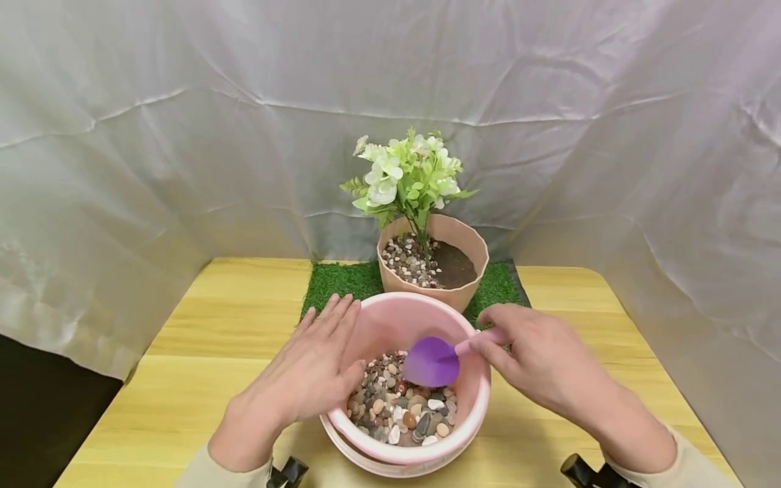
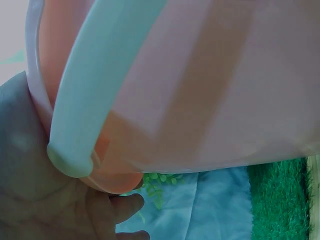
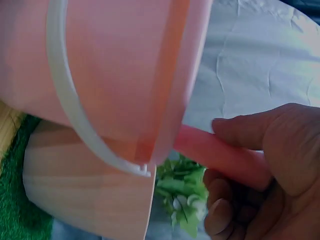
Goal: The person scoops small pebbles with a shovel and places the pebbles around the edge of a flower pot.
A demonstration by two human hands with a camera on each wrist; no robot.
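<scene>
A pink bucket (image 1: 472,407) with a pale handle (image 2: 95,85) stands at the table's front and holds several pebbles (image 1: 390,413) of mixed colours. My left hand (image 1: 314,366) lies with straight fingers along the bucket's left rim. My right hand (image 1: 543,352) grips the pink handle of a small trowel (image 1: 432,362) at the right rim. Its purple scoop dips inside the bucket, over the pebbles. In the right wrist view the trowel's pink grip (image 3: 220,155) sits between thumb and curled fingers, while the bucket wall hides the scoop.
Behind the bucket stands a peach flowerpot (image 1: 470,291) with dark soil and small pebbles on its left side. A plant (image 1: 411,176) with white flowers rises from it. Beneath lies a green turf mat (image 1: 344,279) on the wooden table (image 1: 232,318). Grey cloth (image 1: 390,68) hangs around.
</scene>
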